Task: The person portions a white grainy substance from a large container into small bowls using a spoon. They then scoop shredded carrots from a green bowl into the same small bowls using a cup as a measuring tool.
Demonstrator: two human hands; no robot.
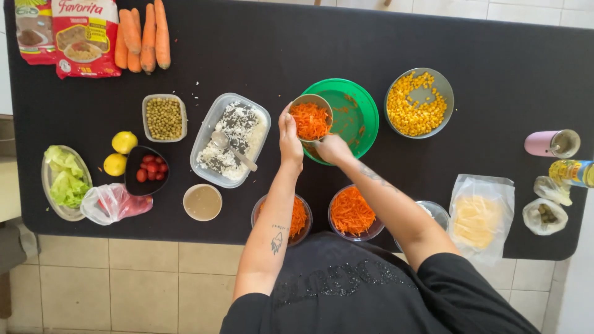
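Observation:
My left hand (pixel 289 141) and my right hand (pixel 333 148) together hold a small grey bowl (pixel 310 119) heaped with grated carrot, lifted just left of a green plate (pixel 356 114). The left hand grips the bowl's left rim; the right hand supports it from below. Directly beneath my arms, near the table's front edge, stand two clear bowls with grated carrot (pixel 352 212) (pixel 299 218), the left one partly hidden by my left forearm. A third clear bowl (pixel 437 213) sits to the right, mostly covered by my right arm.
A clear tub of rice with a spoon (pixel 231 138), peas (pixel 164 118), corn bowl (pixel 418 102), cherry tomatoes (pixel 147 169), lemons (pixel 124 142), lettuce (pixel 65 179), carrots (pixel 143 34), food packets (pixel 84 36), sauce cup (pixel 202 202), bagged cheese (pixel 479 218), a pink cup (pixel 550 143).

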